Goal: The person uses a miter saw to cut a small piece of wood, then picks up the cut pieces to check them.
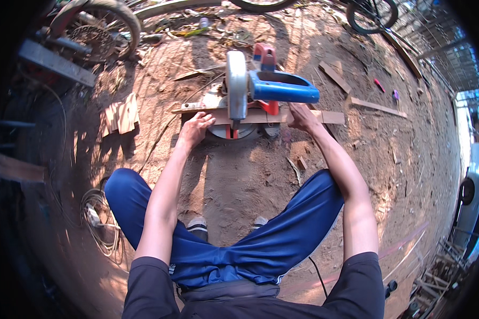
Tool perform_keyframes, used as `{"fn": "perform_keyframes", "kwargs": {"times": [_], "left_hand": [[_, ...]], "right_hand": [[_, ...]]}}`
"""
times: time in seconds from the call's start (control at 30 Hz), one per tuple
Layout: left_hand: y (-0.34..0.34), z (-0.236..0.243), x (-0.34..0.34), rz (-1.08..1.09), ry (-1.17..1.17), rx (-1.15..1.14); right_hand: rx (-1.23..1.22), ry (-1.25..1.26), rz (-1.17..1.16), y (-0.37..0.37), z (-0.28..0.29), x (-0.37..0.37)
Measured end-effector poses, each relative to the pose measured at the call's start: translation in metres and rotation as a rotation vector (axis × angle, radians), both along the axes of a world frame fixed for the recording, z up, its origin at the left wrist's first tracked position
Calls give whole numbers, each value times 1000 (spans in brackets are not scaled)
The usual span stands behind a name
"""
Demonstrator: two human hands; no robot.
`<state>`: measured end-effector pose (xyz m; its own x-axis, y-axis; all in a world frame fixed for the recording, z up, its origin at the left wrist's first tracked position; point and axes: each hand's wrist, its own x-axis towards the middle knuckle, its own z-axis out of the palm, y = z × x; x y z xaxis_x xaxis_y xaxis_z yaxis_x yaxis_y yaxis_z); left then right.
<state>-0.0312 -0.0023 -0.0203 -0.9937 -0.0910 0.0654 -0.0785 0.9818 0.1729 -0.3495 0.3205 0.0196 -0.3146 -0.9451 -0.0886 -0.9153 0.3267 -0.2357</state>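
Nearest are the person's dark sleeves and blue trousers [298, 204], knees spread wide, with striped footwear [198, 225] showing on the bare soil between them. To the left, beside the knee, lies a coil of pale cable [98, 226].

Beyond the knees, both forearms reach to a long wooden strip [332, 117], which lies crosswise on the base of a circular-bladed saw [237, 87]. The left hand [198, 125] has its fingers bent at the strip's near edge, left of the silver guard; they appear to touch the wood, though I cannot tell whether they grip it. The right hand [302, 118] is at the strip right of the guard, just below the saw's blue handle [285, 87] (which hides part of the fingers, so I cannot tell how tightly it holds, or whether it holds at all). The strip's right end sticks out past that hand.

Left of the saw, cut wood pieces [120, 117] lie close together on the soil. To the right are a thin batten [378, 107], a shorter board [334, 78] and a small red object [379, 85]. Farther off, a metal beam [57, 63] and a tyred wheel [134, 33] stand at the left, and another wheel [372, 27] at the far right.
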Motion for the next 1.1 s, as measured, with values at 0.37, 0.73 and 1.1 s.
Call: {"fn": "perform_keyframes", "kwargs": {"times": [0.37,0.73,1.1], "left_hand": [[9,11,-13,1,-12,-83],[6,9,-10,26,-77,-131],[-5,10,-5,-74,126,-7]], "right_hand": [[106,59,1,8,-3,-6],[-702,-306,-587,-4,271,61],[-251,42,-304,-61,266,134]]}}
